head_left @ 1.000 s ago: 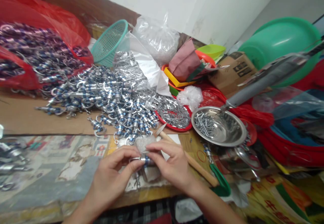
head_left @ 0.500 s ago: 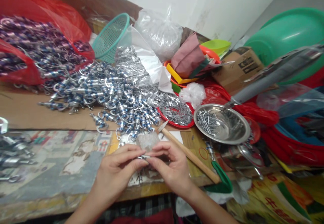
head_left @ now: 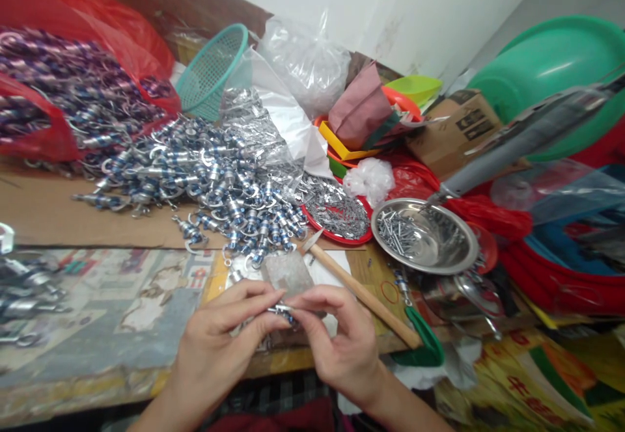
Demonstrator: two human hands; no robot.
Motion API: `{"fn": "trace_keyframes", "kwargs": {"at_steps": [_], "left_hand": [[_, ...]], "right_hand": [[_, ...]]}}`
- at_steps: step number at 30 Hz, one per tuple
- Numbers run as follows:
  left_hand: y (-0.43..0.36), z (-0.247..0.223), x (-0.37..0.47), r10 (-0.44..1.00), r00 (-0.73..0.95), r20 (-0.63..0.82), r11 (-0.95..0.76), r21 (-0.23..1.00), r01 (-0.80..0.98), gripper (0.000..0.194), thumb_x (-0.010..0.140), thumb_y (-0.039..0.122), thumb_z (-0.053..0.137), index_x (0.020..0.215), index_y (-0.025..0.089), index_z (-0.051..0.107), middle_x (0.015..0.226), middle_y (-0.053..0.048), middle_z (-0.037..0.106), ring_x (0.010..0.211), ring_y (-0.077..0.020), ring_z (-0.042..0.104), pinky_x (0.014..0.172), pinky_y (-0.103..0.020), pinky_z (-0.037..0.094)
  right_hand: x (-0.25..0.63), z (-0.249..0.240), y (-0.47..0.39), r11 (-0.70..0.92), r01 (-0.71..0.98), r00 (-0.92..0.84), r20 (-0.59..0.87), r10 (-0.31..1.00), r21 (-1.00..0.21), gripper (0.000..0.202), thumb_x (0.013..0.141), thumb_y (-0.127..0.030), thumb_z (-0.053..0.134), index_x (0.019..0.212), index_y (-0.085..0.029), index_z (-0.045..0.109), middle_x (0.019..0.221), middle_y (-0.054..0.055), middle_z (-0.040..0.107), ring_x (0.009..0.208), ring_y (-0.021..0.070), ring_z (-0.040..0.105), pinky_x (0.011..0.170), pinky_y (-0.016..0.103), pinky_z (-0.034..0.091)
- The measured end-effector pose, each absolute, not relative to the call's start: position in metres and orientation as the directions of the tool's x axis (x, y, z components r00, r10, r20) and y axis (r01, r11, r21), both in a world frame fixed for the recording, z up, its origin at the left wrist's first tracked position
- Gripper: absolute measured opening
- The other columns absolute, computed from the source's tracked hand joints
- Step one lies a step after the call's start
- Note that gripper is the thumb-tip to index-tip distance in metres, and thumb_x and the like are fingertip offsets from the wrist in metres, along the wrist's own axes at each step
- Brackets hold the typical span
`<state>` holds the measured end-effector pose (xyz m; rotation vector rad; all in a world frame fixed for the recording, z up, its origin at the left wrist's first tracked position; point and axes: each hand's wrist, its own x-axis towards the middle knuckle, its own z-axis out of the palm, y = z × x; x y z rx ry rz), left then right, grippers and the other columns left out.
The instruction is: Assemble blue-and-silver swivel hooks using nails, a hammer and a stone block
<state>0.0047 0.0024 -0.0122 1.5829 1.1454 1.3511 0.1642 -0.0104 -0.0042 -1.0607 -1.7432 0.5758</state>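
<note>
My left hand [head_left: 227, 331] pinches a small silver-and-blue metal fitting [head_left: 283, 311] between thumb and fingers. On its other side the thumb and fingertips of my right hand [head_left: 344, 334] are closed on the same fitting. Fingers hide part of it. Just beyond the fingertips a grey metal block [head_left: 287, 272] lies on the bench. A hammer with a wooden handle [head_left: 366, 297] rests right of the block. Behind it spreads a heap of similar silver-and-blue fittings [head_left: 215, 178] with curved hooks and rings.
A red plate [head_left: 354, 241] bears small flat metal pieces. To its right, a steel bowl [head_left: 456, 250] holds metal pins. A red bag [head_left: 161, 61] of purple-blue fittings stands at left, near a teal basket [head_left: 215, 61]. A grey-handled tool [head_left: 517, 146] slants over the bowl.
The fitting between my fingers has turned, showing more of its blue part. My right hand has lowered slightly and moved right, uncovering more of the metal block.
</note>
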Motion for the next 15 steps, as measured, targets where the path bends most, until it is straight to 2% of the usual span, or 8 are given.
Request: {"fn": "trace_keyframes", "kwargs": {"at_steps": [5,10,15], "left_hand": [[0.0012,-0.0115,0.0054,0.954,0.053,0.296,-0.301,0.936,0.186,0.023,0.067,0.015,0.069,0.079,0.034,0.076,0.076,0.002,0.073,0.069,-0.0138,0.068,0.06,-0.015,0.052],[-0.002,-0.0108,0.0082,0.96,0.071,0.273,-0.281,0.947,0.155,0.02,0.067,0.015,0.068,0.074,0.032,0.076,0.074,0.001,0.072,0.069,-0.0143,0.067,0.061,-0.017,0.052],[-0.0041,-0.0103,0.0081,0.971,0.071,0.227,-0.234,0.966,0.11,0.022,0.066,0.014,0.069,0.073,0.033,0.076,0.074,0.002,0.071,0.069,-0.013,0.066,0.061,-0.015,0.051]], "right_hand": [[0.1674,-0.005,-0.0113,0.517,0.403,-0.163,0.496,0.853,-0.755,0.028,0.078,-0.005,0.057,0.099,-0.022,0.054,0.081,0.002,0.068,0.072,0.014,0.067,0.067,0.024,0.056],[0.1692,-0.0033,-0.0125,0.594,0.462,-0.204,0.573,0.794,-0.659,0.027,0.078,-0.004,0.056,0.097,-0.024,0.055,0.078,0.002,0.069,0.07,0.0152,0.066,0.065,0.026,0.055],[0.166,-0.0009,-0.0165,0.568,0.41,-0.144,0.564,0.813,-0.714,0.029,0.077,-0.004,0.057,0.097,-0.025,0.056,0.079,0.001,0.069,0.071,0.0151,0.067,0.066,0.025,0.055]]}}
